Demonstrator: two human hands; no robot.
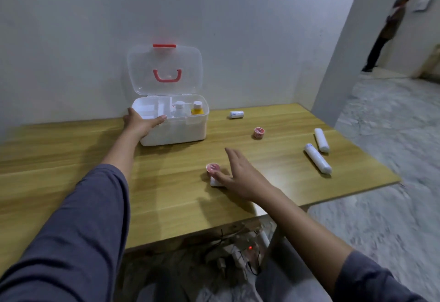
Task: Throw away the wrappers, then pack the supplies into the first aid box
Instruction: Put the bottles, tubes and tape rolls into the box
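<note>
The first aid box (176,130) is white and translucent, with its clear lid (164,70) standing upright against the wall. The lid carries a red handle (167,75) and a red latch (164,45) at its top edge. Inside, a divided tray (152,108) occupies the left part. On the right stand a clear bottle (180,109) and a yellow bottle (197,108), both white-capped. The box sits at the rear of the desk (71,158), close to the wall.

Supplies remain loose on the desk to the right of the box. A small white roll (236,114) lies near the rear edge. A pink-topped tape roll (259,132) lies further forward. Two long white wrapped rolls (318,161) (321,140) lie near the right edge, close together. A second pink-topped tape roll (213,167) rests mid-desk, just beside a small white item (215,182) that is partly covered.

Open desk surface lies between the box and the near edge, and across the left half.

The left hand (140,123) clasps the box's front-left corner, thumb over the rim, fingers around the left wall. The right hand (240,173) is released, fingers spread, grasping nothing. Its thumb rests on the small white item and touches the near tape roll. This grip is well apart from the box.

A second person (388,30) stands in the doorway at far right. A power strip (240,254) with a red light lies on the floor below the desk.
</note>
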